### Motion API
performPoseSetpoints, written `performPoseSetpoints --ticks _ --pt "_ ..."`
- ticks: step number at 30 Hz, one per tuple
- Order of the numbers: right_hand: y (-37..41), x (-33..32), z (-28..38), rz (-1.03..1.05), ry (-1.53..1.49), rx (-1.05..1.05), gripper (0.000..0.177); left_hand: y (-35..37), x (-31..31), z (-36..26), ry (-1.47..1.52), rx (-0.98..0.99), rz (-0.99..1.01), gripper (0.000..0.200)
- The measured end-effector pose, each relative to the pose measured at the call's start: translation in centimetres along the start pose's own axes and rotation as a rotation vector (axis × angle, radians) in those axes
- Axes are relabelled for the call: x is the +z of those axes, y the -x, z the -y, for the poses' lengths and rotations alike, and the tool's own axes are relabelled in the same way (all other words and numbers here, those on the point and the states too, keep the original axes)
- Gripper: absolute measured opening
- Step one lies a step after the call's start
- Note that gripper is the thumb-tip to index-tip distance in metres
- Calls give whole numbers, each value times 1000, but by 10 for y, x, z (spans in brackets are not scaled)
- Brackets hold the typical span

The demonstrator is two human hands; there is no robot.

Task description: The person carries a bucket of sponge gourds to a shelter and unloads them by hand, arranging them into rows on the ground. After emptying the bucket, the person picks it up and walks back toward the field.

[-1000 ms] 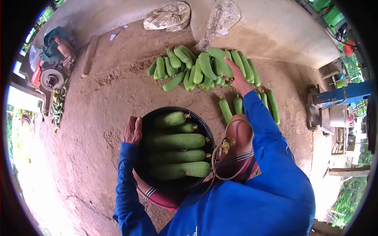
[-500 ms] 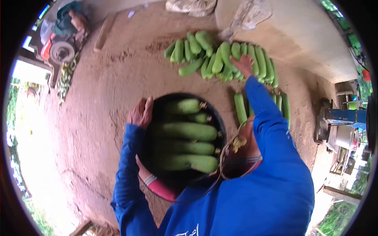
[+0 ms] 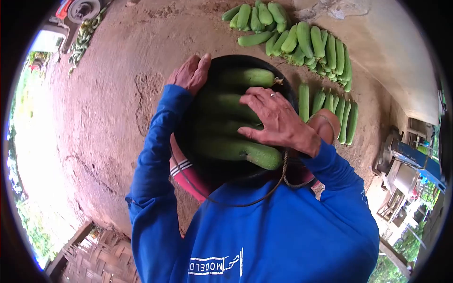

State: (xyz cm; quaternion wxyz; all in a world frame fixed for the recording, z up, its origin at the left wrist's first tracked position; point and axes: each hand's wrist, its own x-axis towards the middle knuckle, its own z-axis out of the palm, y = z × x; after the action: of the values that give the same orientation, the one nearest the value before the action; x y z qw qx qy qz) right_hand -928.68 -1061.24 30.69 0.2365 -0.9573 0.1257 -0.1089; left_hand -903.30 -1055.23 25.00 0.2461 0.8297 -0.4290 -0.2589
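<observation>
In the head view, the right hand has swung from the one o'clock gourd pile to three o'clock in the bucket, spread over the gourds; work seemingly centres there. At eleven, the left hand touches the rim, fingers together.

Black bucket beside the wearer's bent knee, loaded with large green gourds lying side by side, their left ends deep in shadow. Left hand at the upper left rim, fingers extended and close together. Right hand, ringed on one finger, over the gourds with fingers spread and slightly bent. Thin curved handle lowered against a blue shirt. On the brown floor beyond, long heap of green gourds near a pale wall; closer in, short row of slender gourds.
</observation>
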Motion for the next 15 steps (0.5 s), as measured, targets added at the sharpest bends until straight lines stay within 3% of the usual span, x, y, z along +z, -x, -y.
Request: performPoseSetpoints --ticks 1,6,8,10,12,15 --pt "0 4 -5 -1 93 -54 57 1 0 -1 8 -17 -7 61" --pt "-13 18 -9 7 113 -38 54 3 -3 1 26 46 -9 65" --pt "-20 12 -8 174 109 39 53 1 -1 7 43 52 -26 66" --pt "-30 -1 -7 196 72 68 54 -2 2 8 57 73 -40 67" --pt "-37 -15 -1 424 -211 267 54 -2 4 9 62 44 -64 67" --pt "-31 -9 -10 352 -303 290 53 -2 3 10 96 14 -30 68"
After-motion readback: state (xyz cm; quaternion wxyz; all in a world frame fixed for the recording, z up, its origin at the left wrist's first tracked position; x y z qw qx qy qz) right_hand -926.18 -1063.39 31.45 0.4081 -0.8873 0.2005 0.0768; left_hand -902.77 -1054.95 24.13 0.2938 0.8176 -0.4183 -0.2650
